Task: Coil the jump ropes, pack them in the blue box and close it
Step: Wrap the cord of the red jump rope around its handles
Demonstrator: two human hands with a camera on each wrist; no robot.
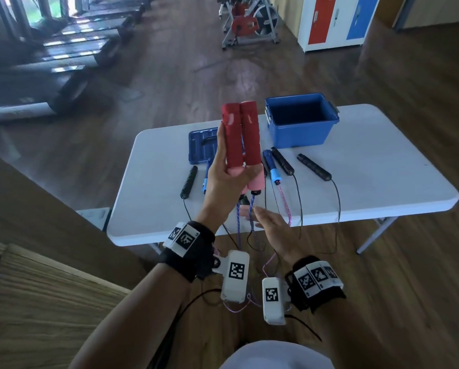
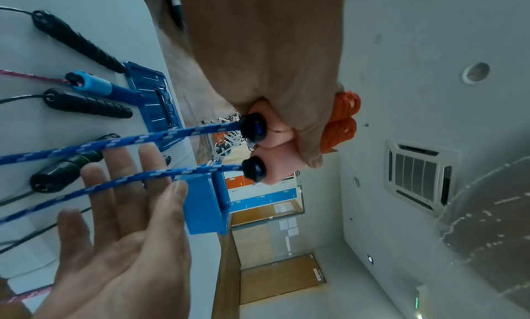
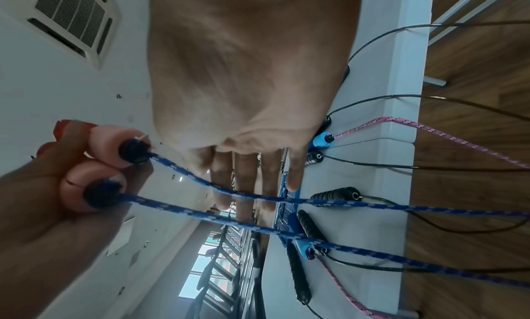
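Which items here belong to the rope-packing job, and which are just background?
Job: red-handled rope in left hand; right hand; blue-handled rope; black ropes; blue box; lid.
Background: table; exercise bike; lockers.

Red handles [image 1: 240, 134] with pink ends: two, side by side. Blue braided cords [image 2: 120, 142]: two strands, one from each red handle. Black handles on the table [image 1: 356, 182]: four, the nearest-left at [image 1: 189, 181]. Blue handles: two, one at [image 1: 272, 167]. Pink braided cord [image 3: 430, 129]: one. Blue box [image 1: 301, 121]: one. Blue lid [image 1: 203, 145]: one. Hands: two.
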